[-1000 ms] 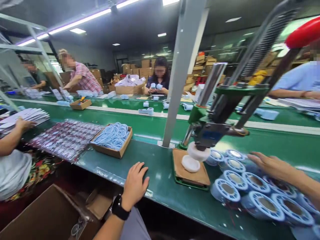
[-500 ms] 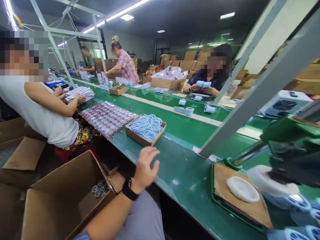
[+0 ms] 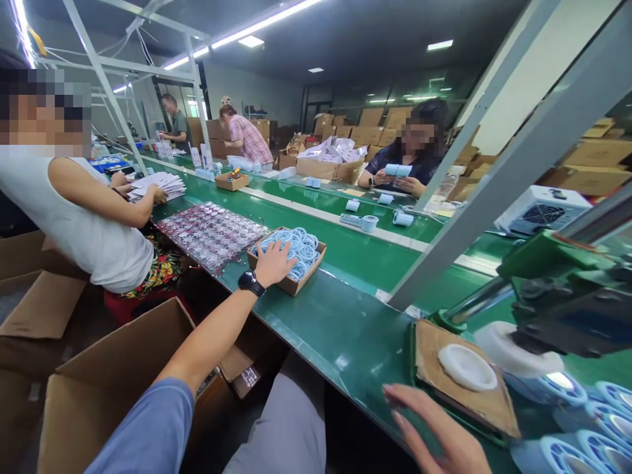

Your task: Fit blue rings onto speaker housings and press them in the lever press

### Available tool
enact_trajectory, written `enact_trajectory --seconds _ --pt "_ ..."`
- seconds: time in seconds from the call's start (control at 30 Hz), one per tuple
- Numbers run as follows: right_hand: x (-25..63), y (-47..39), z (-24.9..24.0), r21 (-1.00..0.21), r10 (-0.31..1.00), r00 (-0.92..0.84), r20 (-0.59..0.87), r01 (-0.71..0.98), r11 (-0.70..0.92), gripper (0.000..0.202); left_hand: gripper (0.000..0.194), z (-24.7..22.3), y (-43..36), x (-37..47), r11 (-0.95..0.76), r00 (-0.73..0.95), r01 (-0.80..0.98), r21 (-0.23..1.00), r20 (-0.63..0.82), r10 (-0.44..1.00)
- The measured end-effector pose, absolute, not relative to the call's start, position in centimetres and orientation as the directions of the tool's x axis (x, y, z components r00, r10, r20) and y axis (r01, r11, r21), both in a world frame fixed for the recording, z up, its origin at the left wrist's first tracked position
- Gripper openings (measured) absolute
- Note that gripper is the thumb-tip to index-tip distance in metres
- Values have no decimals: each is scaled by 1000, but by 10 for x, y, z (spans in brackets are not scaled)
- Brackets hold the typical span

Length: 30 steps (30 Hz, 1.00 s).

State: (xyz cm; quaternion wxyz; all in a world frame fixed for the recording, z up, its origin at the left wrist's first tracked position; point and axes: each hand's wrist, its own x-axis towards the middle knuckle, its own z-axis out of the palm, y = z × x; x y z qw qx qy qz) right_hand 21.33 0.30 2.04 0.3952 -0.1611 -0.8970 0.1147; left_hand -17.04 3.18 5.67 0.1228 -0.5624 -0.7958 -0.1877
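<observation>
My left hand (image 3: 274, 264), with a dark watch on its wrist, lies over the near side of a small cardboard box (image 3: 302, 284) of light blue plastic rings (image 3: 306, 245). Its fingers are spread on top of the rings, and none is seen lifted. Low in the view, my right hand (image 3: 439, 434) is partly in frame, thumb and fingers apart and holding nothing visible. Near it stands a green hand press (image 3: 548, 289) with a white round pad (image 3: 468, 367) on a cardboard-covered base (image 3: 429, 342). Several light blue cylindrical parts (image 3: 557, 454) stand right of the press.
A sheet of silvery parts (image 3: 212, 230) lies left of the ring box on the green bench (image 3: 340, 322). A large open carton (image 3: 118, 349) sits below left. One co-worker (image 3: 99, 217) sits at left; another (image 3: 409, 158) across the belt holds blue parts. A slanted metal post (image 3: 474, 217) rises at right.
My left hand has moved forward from the bench edge onto the rings in the box. My right hand has come into view at the lower right.
</observation>
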Motion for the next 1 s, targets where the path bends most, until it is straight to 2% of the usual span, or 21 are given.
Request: enact_trajectory --seconds 0.1,0.2,0.3,0.4,0.5,0.57,0.63,0.7,0.73,0.77,0.83,1.0 --pt "160 21 47 -409 394 -642 657 136 902 19 47 57 33 -169 310 -351 936 166 400 846" --pt "95 63 55 -518 489 -654 576 171 838 23 45 61 37 -168 339 -384 923 182 405 830" --pt "35 102 37 -598 618 -612 494 277 752 29 46 66 33 -171 295 -354 934 199 444 823" --pt "6 119 7 -647 692 -567 447 330 688 35 47 62 4 -180 202 -286 957 210 541 791" --pt "7 122 -16 -688 746 -525 409 360 630 37 45 33 -66 -187 260 -367 929 262 582 726" --pt "14 125 -24 -713 770 -506 388 364 599 36 44 -3 -134 -180 430 -531 847 312 474 702" --pt "17 131 -28 -740 788 -494 366 360 569 35 49 -45 -208 -163 656 -715 697 289 219 663" --pt "17 136 -31 -766 802 -488 344 349 540 35 55 -84 -272 -137 824 -820 542 165 -111 562" --pt "15 138 -32 -777 807 -485 335 343 529 35 52 -99 -296 -124 877 -847 472 84 -233 478" --pt "13 138 -33 -786 812 -482 330 336 519 34 43 -110 -313 -112 907 -866 421 26 -285 411" --pt "8 133 -32 -802 820 -466 333 317 506 33 30 -123 -328 -94 941 -903 337 -46 -297 309" --pt "4 98 -21 -825 774 -513 371 200 528 38 23 -125 -315 -87 964 -945 259 -61 -221 240"
